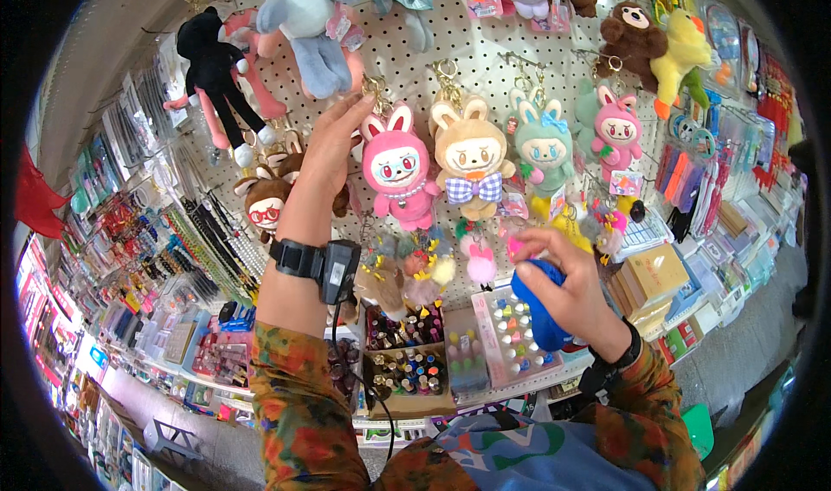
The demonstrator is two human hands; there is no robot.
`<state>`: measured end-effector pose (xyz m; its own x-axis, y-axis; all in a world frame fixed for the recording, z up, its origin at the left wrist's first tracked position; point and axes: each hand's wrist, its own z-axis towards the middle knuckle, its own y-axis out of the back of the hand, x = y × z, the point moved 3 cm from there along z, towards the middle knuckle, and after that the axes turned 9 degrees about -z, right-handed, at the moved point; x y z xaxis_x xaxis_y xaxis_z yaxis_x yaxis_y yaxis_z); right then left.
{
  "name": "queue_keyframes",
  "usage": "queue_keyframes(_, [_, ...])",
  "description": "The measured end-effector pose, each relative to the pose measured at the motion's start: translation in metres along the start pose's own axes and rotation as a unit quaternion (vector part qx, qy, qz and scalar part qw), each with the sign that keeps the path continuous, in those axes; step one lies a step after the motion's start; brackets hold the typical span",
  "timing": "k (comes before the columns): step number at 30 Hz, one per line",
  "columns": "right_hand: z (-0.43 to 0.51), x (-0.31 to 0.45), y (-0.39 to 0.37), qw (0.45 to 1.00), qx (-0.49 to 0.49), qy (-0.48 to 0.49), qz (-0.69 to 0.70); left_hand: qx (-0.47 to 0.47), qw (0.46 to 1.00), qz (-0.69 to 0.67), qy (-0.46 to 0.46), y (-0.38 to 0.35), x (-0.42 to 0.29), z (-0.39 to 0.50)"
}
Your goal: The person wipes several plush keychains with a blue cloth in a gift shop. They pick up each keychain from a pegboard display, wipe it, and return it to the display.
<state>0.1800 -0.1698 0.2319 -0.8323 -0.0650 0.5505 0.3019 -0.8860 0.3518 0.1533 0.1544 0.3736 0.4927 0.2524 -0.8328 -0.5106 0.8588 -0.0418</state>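
Observation:
My left hand (337, 137) is raised to the pegboard, fingertips at the gold clasp (376, 88) above a pink rabbit-eared plush keychain (397, 173). Whether the fingers grip the clasp is hard to see. Lower on the right, my right hand (568, 289) holds a bunched blue cloth (539, 309) in front of the merchandise. Beside the pink plush hang a tan one (472, 153) with a checked bow, a mint-green one (545, 147) and a smaller pink one (617, 130). Left of my forearm hangs a brown plush (263, 202) with red glasses.
Larger plush toys, including a black one (214, 69) and a grey-blue one (315, 30), hang above. Fluffy pompom keychains (419, 267) hang below. Boxes of small bottles (409, 367) stand on the shelf. Bead necklaces (208, 244) hang left; cardboard boxes (656, 283) sit right.

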Motion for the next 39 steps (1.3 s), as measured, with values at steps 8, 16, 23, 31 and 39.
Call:
queue_keyframes(8, [-0.048, 0.005, -0.017, 0.992, 0.064, -0.104, 0.020, 0.101, 0.988, -0.100, 0.063, -0.004, 0.014, 0.028])
queue_keyframes(16, [-0.067, 0.012, -0.033, 0.988, 0.072, -0.132, 0.018, 0.102, 0.974, -0.174, 0.099, -0.008, 0.021, 0.039])
queue_keyframes(23, [-0.072, 0.017, -0.041, 0.989, 0.067, -0.134, 0.007, 0.093, 0.977, -0.180, 0.071, -0.004, 0.023, 0.040])
queue_keyframes(31, [-0.072, 0.019, -0.047, 0.988, 0.074, -0.135, -0.011, 0.027, 0.996, -0.086, 0.008, -0.001, 0.033, 0.045])
queue_keyframes(39, [-0.068, 0.020, -0.045, 0.989, 0.078, -0.121, -0.017, 0.052, 0.992, -0.099, 0.062, 0.004, 0.039, 0.055])
